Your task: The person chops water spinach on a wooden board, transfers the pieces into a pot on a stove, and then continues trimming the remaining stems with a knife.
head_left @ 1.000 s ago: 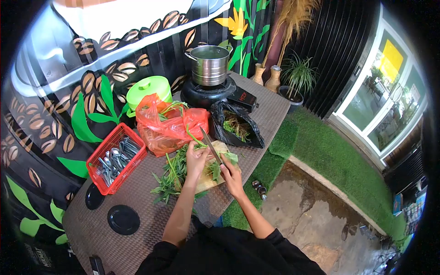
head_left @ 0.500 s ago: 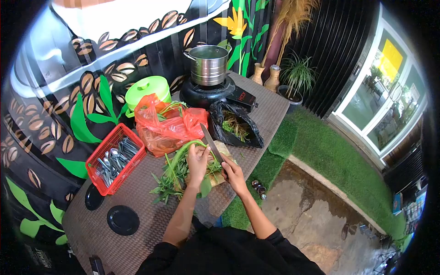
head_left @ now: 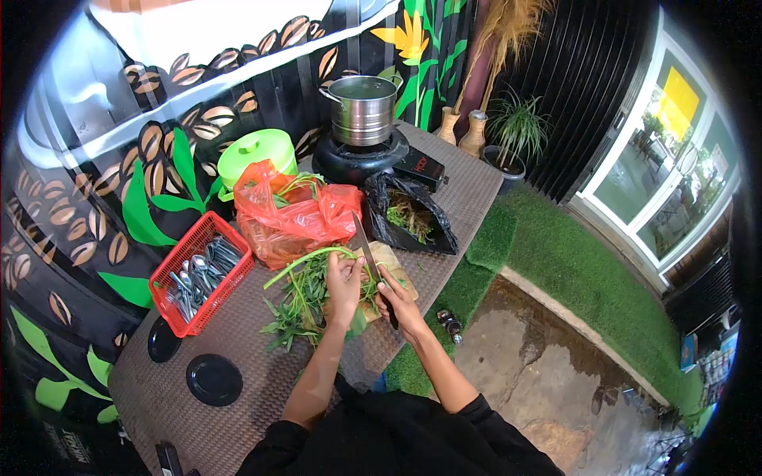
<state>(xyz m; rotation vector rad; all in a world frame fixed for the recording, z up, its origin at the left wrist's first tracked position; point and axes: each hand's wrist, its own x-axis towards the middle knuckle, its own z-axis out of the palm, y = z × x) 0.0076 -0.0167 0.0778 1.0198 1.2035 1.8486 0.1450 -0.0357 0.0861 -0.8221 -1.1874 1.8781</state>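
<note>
Long green stem (head_left: pixel 305 262) pinched in left hand (head_left: pixel 344 285), above leafy greens (head_left: pixel 295 308) and cutting board (head_left: pixel 402 278).
Stem is slender, bright green, slightly bowed; greens' leaves look darker. Right hand (head_left: pixel 398 304) grips knife (head_left: pixel 366 247), blade pointing away. Red bag (head_left: pixel 290 230) just beyond.

Knife (head_left: pixel 367 251): smooth metal blade with a dull sheen; cutting board (head_left: pixel 390 258): pale, matt wood; red bag (head_left: pixel 290 226): thin, glossy, crinkled plastic; black bag (head_left: pixel 381 226): creased, shiny plastic; pot (head_left: pixel 361 119): polished, ribbed metal; lidded container (head_left: pixel 250 157): smooth green plastic; basket (head_left: pixel 218 303): perforated plastic; cutlery (head_left: pixel 200 274): bright metal; tabletop (head_left: pixel 159 401): rough, woven-looking surface; plates (head_left: pixel 214 381): smooth, dark; sleeves (head_left: pixel 278 440): matt cloth.
</note>
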